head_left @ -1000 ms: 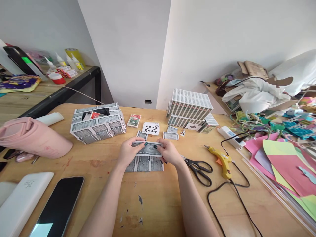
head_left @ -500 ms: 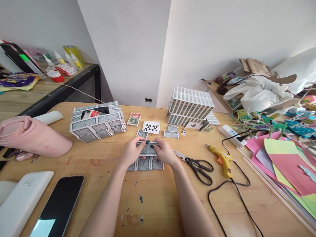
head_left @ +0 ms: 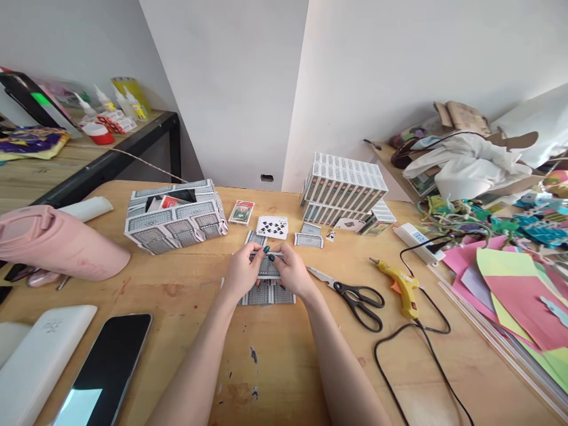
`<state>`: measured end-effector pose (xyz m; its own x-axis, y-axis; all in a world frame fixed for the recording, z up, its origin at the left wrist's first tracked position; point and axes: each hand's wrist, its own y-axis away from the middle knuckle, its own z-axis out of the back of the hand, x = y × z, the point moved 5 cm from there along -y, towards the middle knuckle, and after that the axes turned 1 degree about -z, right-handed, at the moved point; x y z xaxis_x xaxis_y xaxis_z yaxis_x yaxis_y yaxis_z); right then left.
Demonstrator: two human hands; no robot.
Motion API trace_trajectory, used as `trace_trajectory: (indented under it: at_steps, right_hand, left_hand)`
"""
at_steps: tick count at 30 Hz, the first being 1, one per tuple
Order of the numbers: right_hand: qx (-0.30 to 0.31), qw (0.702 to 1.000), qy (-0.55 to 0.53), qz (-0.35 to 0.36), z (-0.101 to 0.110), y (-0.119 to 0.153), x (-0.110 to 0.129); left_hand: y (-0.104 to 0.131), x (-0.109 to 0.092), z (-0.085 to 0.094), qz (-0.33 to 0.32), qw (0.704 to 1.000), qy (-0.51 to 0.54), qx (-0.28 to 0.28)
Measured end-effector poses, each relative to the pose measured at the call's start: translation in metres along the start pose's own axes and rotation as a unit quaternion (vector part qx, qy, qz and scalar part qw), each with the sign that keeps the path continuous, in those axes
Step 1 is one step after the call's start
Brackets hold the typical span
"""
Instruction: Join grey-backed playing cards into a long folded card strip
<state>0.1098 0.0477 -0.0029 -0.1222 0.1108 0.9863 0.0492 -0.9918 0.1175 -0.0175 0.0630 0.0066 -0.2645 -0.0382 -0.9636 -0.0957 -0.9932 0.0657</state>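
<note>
Both my left hand [head_left: 243, 269] and my right hand [head_left: 293, 271] are closed on one playing card [head_left: 268, 268], its grey patterned back towards me. My thumbs press on the card's face near its top edge, close together; the other fingers are hidden behind it. Below my hands, a panel of grey-backed cards [head_left: 266, 294] lies on the table, partly covered. Just beyond my left hand is a loose card [head_left: 255, 238], with a ten of spades [head_left: 272, 227] behind it. Two bent cards [head_left: 309, 240] lie beyond my right hand.
Black-handled scissors [head_left: 358, 299] and a yellow glue gun [head_left: 402, 287] with its cord lie on the right. A card-covered box [head_left: 175, 218] stands at back left, stacked card boxes [head_left: 344, 188] at back right. A pink tumbler [head_left: 66, 244] and phone [head_left: 106, 367] are on the left.
My hands stay on the card. My left hand has shifted slightly right, closer to my right hand, and its thumb is a little higher.
</note>
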Motion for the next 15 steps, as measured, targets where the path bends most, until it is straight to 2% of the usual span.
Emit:
trace_trajectory:
  at_steps: [5,10,12,15]
  right_hand:
    - [0.007,1.000,-0.001,-0.007,-0.002,-0.001,-0.004]
    - [0.009,1.000,0.002,-0.010,-0.001,-0.002,-0.004]
    - [-0.017,1.000,0.008,0.005,0.003,-0.002,-0.003]
    - [-0.070,0.993,0.081,0.056,0.009,-0.007,0.002]
  left_hand:
    - [0.000,0.001,-0.003,-0.027,0.999,-0.036,-0.003]
    - [-0.003,0.008,0.002,-0.001,1.000,-0.017,-0.004]
    - [-0.006,0.013,0.014,0.006,0.999,-0.011,-0.043]
    - [-0.011,0.019,0.040,-0.014,0.988,0.032,-0.148]
